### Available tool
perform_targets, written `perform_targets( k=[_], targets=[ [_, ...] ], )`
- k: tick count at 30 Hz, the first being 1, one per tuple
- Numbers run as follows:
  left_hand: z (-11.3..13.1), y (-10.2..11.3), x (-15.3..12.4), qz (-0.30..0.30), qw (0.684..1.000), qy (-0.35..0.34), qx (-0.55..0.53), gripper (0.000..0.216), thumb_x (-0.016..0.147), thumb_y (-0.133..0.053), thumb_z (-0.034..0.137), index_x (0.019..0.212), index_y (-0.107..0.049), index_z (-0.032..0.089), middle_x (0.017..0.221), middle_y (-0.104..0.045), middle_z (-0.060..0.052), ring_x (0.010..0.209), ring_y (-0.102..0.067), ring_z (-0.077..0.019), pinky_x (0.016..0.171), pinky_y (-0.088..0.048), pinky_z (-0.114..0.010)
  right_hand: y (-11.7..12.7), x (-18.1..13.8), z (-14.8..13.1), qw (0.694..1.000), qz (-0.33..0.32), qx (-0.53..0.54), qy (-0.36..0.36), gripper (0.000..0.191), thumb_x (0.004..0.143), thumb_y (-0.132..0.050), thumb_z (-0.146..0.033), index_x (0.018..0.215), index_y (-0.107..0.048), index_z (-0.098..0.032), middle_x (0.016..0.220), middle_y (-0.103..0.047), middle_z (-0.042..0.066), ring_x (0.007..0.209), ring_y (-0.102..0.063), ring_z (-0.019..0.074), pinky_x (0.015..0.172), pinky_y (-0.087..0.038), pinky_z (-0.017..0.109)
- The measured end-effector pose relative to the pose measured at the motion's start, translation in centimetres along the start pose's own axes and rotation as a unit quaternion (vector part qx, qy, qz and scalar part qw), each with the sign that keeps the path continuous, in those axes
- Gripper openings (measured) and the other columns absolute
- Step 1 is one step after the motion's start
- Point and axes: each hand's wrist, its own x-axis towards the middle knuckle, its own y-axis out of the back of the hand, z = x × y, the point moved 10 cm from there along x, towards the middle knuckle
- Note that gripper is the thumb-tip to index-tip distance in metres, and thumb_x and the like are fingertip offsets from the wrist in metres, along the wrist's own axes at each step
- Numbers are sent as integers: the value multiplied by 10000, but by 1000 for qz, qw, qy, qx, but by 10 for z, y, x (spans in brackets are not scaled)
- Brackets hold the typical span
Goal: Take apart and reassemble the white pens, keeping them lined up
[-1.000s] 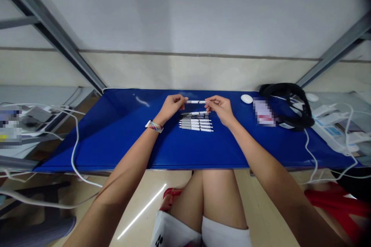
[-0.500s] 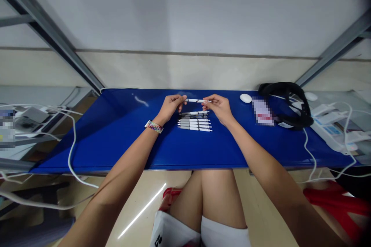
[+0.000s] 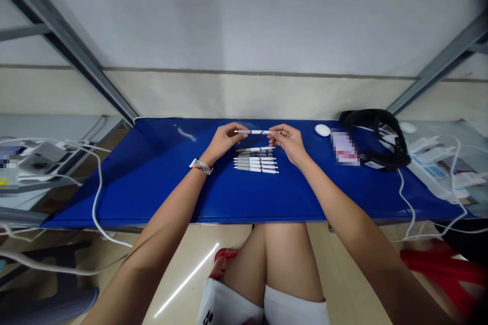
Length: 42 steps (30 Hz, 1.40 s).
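Right hand [image 3: 285, 141] grips a pen [image 3: 256, 132]; can't tell whether left hand [image 3: 225, 139], at its tip, does. Other pens [image 3: 255, 161] lie nearby.

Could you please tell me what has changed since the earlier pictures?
The left hand has parted thumb and fingers around the front end of the pen, whose tip, hidden before, now shows; whether they touch it is unclear. The right hand still holds the other end, and the row of pens lies as it was on the blue table.
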Motion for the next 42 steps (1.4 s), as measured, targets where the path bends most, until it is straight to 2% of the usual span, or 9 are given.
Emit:
perform_targets(
  k=[3,7,9,11,16,18,21,29,42],
  targets=[
    [-4,-2,0,-8,1000,22,-1,374,973,-683,518,966,-791,160,740,-728,-59,628,-646,-137,638,-513,-278,2,1,1,1000,2,5,-4,387,730,-930,-488,949,-764,-215,810,-769,36,641,-681,161,659,-580,332],
    [3,-3,-1,-9,1000,2,-18,402,848,-839,460,1132,-778,182,847,-773,-58,689,-685,-152,697,-549,-290,4,2,2,1000,8,17,2,368,740,-928,-468,952,-768,-213,814,-771,39,664,-687,163,660,-579,325],
    [2,1,0,8,1000,10,-7,363,895,-779,521,933,-793,160,785,-756,-70,663,-670,-151,689,-543,-293,5,2,3,1000,10,17,-2,376,732,-931,-473,951,-768,-214,808,-768,37,671,-686,164,660,-580,324],
    [-3,4,0,24,999,30,3,494,972,-652,594,778,-763,153,684,-714,-76,616,-646,-149,655,-528,-294,5,2,4,1000,11,15,-8,386,720,-935,-478,948,-768,-213,803,-765,36,676,-685,164,661,-581,323],
    [-1,0,1,-1,1000,6,-25,426,793,-886,470,1084,-771,182,794,-744,-42,694,-691,-166,697,-548,-297,5,1,4,999,21,25,-12,391,702,-941,-470,941,-773,-211,787,-765,31,672,-682,160,654,-575,315],
    [-2,3,1,8,1000,14,-12,380,849,-823,537,904,-775,164,745,-724,-50,656,-662,-156,672,-523,-292,4,0,3,999,22,34,-12,378,698,-943,-452,939,-778,-210,782,-767,32,677,-681,162,656,-574,316],
    [-7,10,1,37,999,38,13,554,955,-660,630,669,-712,159,622,-656,-51,571,-587,-133,612,-464,-285,4,0,2,999,16,41,-10,348,702,-940,-415,943,-788,-216,804,-775,36,706,-686,166,675,-571,316],
    [-14,27,5,96,994,23,-46,300,820,-811,427,961,-793,163,789,-727,-44,688,-634,-147,670,-492,-284,21,4,3,996,58,60,-17,258,742,-865,-388,915,-792,-212,772,-728,32,674,-630,156,650,-540,316],
    [-17,30,5,109,993,21,-47,254,819,-791,407,899,-790,166,746,-711,-40,682,-623,-149,666,-484,-289,41,7,4,991,126,52,7,187,752,-749,-345,897,-751,-225,722,-675,19,628,-598,159,597,-495,310]
  ],
)
